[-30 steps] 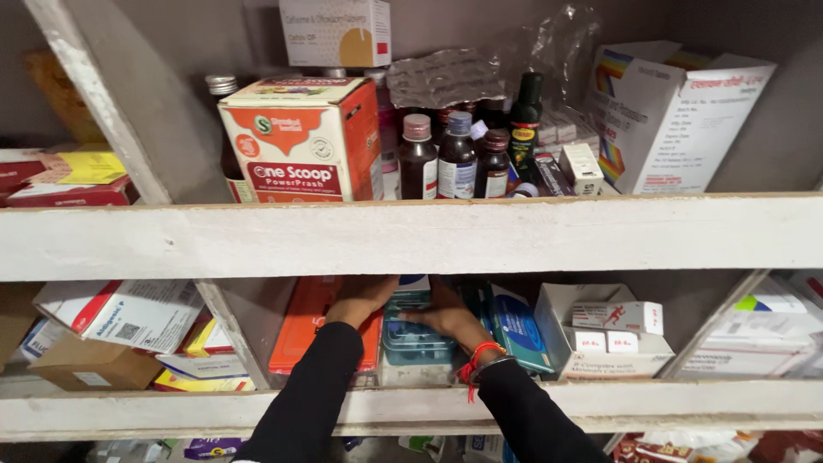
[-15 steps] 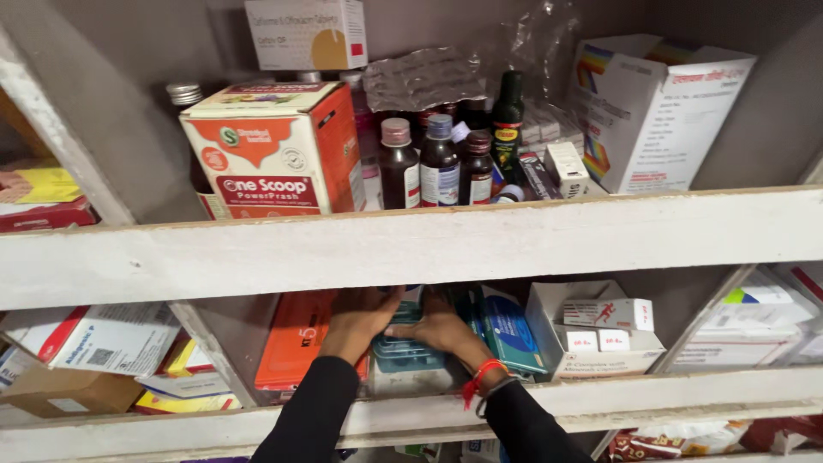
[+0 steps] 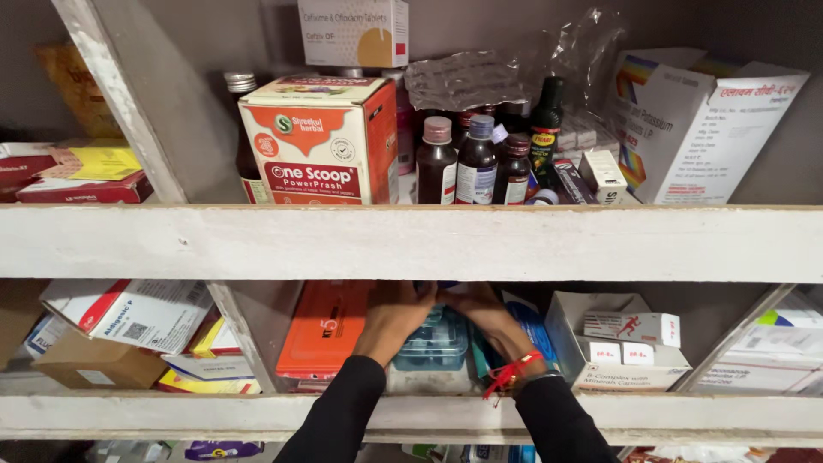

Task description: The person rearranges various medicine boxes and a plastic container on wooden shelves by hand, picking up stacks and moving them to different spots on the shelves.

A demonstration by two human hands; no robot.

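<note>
Head view: both hands in lower shelf (image 3: 411, 411) bay, left hand (image 3: 396, 315) & right hand (image 3: 489, 319) fingers curled around top of teal pack stack (image 3: 433, 343), which sits btw orange box (image 3: 324, 330) & white carton (image 3: 613, 343).

On the upper shelf, an orange-and-white carton (image 3: 321, 141) with a green round emblem stands left of centre. Above and behind it sits a white box with a red side (image 3: 353, 32). To the right, three brown syrup bottles (image 3: 476, 163) with white labels stand together, a dark bottle with a yellow-red label (image 3: 543, 129) just behind them. A large white box with rainbow stripes (image 3: 703, 124) leans at far right. On the lower shelf, a flat orange pack (image 3: 324, 330) stands left of teal blister packs (image 3: 433, 343); an open white carton (image 3: 617, 343) holds small red-and-white boxes.
</note>
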